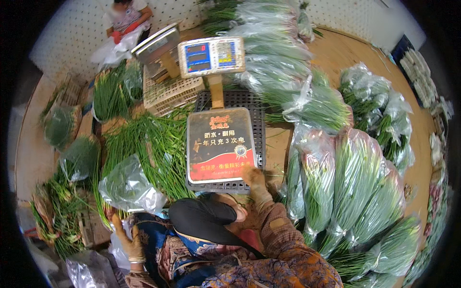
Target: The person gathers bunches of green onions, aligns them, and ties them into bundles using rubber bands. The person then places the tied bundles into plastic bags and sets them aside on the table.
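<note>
My left hand (129, 239), in a tan glove, is raised with its fingers apart and nothing between them, beside a clear plastic bag (131, 187) lying on loose green onions (158, 147). At the front right corner of the platform scale (221, 144) is my right hand (256, 181), also gloved; its fingertips are blurred and whether they hold anything cannot be told. The scale stands on a black plastic crate (254, 104), and its display head (211, 57) rises at the back.
Bagged green onions (356, 169) lie at the right, with a large bagged stack (273, 46) behind. A second scale (156, 50) rests on a beige crate (173, 95). Another person (128, 18) in red gloves handles plastic at the back left. More onion bundles (111, 93) line the left.
</note>
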`<control>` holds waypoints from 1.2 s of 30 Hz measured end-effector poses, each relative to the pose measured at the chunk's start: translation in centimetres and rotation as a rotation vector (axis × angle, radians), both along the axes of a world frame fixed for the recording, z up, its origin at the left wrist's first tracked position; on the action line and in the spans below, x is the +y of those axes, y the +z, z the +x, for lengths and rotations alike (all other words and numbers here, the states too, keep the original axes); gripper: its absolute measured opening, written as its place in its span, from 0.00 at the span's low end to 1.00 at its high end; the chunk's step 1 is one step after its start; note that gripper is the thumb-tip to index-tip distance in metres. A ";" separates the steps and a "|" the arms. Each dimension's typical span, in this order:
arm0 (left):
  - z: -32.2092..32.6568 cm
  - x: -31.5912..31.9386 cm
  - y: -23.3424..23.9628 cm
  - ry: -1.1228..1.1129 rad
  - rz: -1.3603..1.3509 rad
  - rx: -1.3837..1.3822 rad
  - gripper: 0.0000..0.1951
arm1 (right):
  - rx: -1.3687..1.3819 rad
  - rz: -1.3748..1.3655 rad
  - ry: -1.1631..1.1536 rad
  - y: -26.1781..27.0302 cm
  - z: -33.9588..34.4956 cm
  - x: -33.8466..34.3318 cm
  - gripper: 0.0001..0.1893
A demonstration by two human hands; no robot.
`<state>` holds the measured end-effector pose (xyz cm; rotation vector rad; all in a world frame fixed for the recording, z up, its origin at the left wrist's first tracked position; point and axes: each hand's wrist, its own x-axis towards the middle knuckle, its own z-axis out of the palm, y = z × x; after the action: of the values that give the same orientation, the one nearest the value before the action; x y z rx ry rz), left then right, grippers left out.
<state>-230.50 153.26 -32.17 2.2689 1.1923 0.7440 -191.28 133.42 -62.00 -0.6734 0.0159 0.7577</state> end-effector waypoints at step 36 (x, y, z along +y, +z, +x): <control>-16.8 23.9 -33.5 0.934 -0.886 0.120 0.17 | -0.369 -0.651 1.037 18.8 -23.1 22.2 0.07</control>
<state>-247.31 177.20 -65.69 0.9919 2.1167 0.2361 -214.34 155.57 -43.17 -1.4735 -0.4755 1.6385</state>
